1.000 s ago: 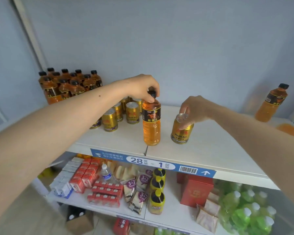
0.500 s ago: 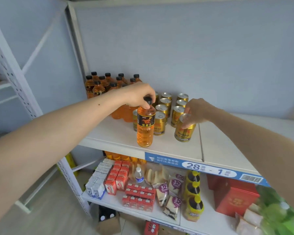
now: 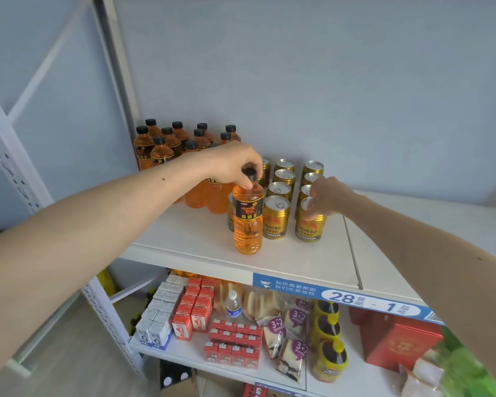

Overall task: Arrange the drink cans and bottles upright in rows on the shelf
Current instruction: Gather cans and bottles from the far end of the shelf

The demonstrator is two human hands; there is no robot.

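Gold cans (image 3: pixel 281 193) crowd behind the held bottle (image 3: pixel 247 222).

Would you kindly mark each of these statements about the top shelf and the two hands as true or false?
1. The left hand holds the front orange bottle by its cap. True.
2. That bottle lies on its side. False: it stands upright.
3. The right hand touches the top of a gold can. True.
4. The gold cans stand left of the bottle group. False: they stand to its right.
5. The top shelf is red. False: it is white.
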